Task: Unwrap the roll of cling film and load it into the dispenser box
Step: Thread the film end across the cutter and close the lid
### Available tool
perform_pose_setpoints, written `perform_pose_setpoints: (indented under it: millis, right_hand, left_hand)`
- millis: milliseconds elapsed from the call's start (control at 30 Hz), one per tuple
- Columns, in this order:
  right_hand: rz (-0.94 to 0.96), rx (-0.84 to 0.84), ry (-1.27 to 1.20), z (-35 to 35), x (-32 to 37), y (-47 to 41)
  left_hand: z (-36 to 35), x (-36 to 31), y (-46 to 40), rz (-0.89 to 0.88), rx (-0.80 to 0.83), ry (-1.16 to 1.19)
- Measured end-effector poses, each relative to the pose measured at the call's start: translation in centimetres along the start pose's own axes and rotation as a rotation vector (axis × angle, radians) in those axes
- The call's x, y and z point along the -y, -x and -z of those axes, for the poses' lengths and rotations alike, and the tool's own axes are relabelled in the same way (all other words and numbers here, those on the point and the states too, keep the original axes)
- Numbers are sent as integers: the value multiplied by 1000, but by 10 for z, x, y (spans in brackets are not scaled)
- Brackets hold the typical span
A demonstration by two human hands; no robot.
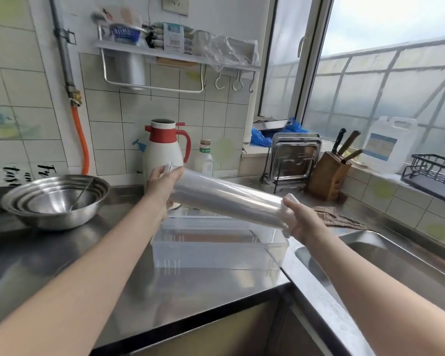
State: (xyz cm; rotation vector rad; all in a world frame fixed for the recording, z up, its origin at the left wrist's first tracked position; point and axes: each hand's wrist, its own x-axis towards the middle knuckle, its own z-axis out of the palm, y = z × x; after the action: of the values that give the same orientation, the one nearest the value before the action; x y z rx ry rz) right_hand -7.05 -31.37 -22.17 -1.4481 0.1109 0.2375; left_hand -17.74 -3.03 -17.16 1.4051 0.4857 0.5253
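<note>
A long shiny roll of cling film is held in the air, slanting down from left to right, just above the dispenser box. My left hand grips its upper left end, fingers curled round it. My right hand grips the lower right end, where loose clear wrapper bunches at the fingers. The clear plastic dispenser box lies open on the steel counter directly below the roll, its lid tilted back behind it.
Stacked steel bowls sit at the left. A white and red thermos jug and a small bottle stand behind the roll. A knife block, tray rack and cloth are at the right, beside the sink.
</note>
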Motion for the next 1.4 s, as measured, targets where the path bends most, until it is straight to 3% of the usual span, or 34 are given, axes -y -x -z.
perform_pose_setpoints:
  millis: [133, 233, 433, 667, 900, 1167, 1400]
  right_hand:
    - [30, -41, 74, -2, 8, -2]
    - [57, -87, 142, -3, 11, -4]
    - [126, -81, 110, -15, 3, -9]
    - [209, -108, 111, -26, -10, -17]
    - [165, -182, 132, -24, -30, -17]
    - [148, -203, 286, -18, -41, -22]
    - [212, -232, 338, -21, -47, -24]
  left_hand:
    - [12, 21, -4, -13, 90, -85]
    - [17, 33, -8, 75, 106, -64]
    - [21, 56, -10, 153, 44, 57]
    - [35, 80, -25, 103, 4, 21]
    - [38, 93, -22, 77, 20, 5]
    - [35, 98, -25, -16, 41, -336]
    - [32, 107, -25, -32, -31, -374]
